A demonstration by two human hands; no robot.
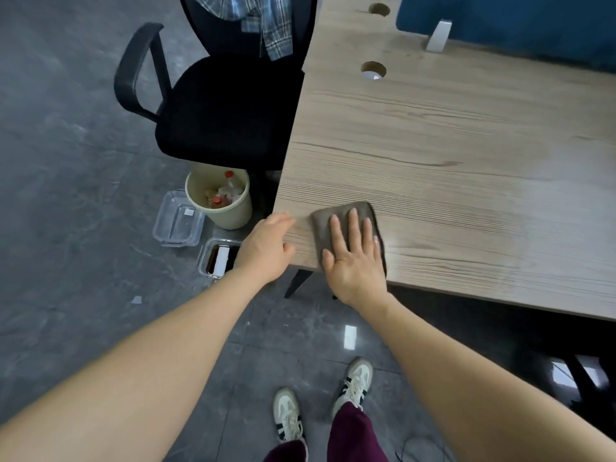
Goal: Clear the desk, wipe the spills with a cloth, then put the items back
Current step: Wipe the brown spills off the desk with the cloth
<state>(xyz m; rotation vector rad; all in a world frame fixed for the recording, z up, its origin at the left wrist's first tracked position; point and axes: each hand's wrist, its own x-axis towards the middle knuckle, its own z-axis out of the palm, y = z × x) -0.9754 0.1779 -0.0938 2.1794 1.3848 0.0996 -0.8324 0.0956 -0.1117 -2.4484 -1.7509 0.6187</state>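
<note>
The right hand (355, 258) lies flat with its fingers straight and slightly spread, pressing down on a folded brown-grey cloth (346, 225) just below the middle of the frame; the fingertips reach nearly to the cloth's far edge, the soft napped fabric shows beyond and beside them, and the heel of the palm hangs over the desk's near edge. Just to the left, the left hand (266, 248) rests its loosely bent fingers on the desk's corner, gripping nothing, and it stands apart from the cloth by a narrow strip of bare wood. The desk (466, 145) fills the right half of the frame — a pale top with long streaked wood grain, two round cable holes (374, 70) toward the upper middle, and a dark angled leg under the corner. Along the upper right a blue panel (516, 18) stands on a white bracket (439, 35). At the upper left of centre a black armchair (220, 108) with a padded seat is pushed beside the desk, a blue plaid shirt (256, 18) draped over its back. Below it on the glossy grey marbled floor stands a round cream bin (230, 211) holding bottles with red caps, and beside it a clear rectangular container (178, 220) and a second one (220, 258) with dark contents. At the bottom centre — white sneakers (355, 381) with dark stripes and maroon trouser legs (353, 435).
</note>
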